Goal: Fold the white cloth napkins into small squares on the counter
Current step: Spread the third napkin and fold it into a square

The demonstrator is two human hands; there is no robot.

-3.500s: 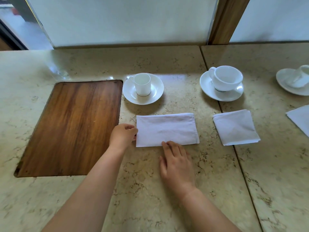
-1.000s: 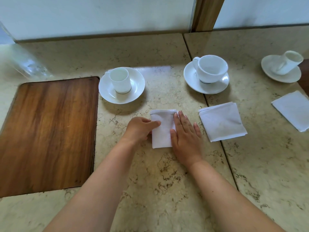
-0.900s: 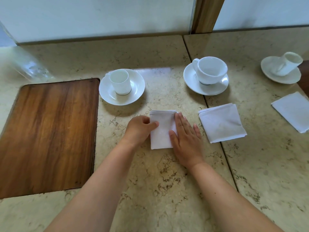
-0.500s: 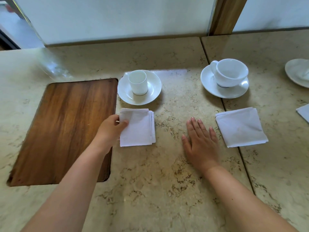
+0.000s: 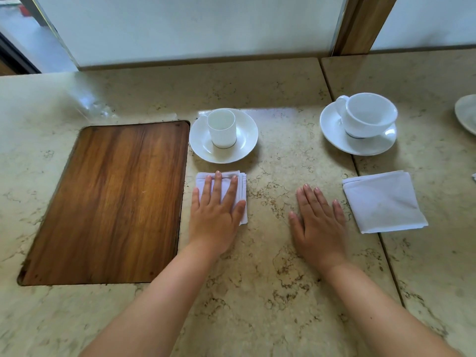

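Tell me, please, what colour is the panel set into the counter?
Brown wood grain, in the head view: panel.

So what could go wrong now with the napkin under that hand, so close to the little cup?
1. The left hand lies flat on the small folded white napkin, just in front of the straight white cup on its white saucer. A push forward might bump the saucer and tip the cup.
2. The napkin's layered edges show on the right side. Lifting the hand quickly could let them spring open.
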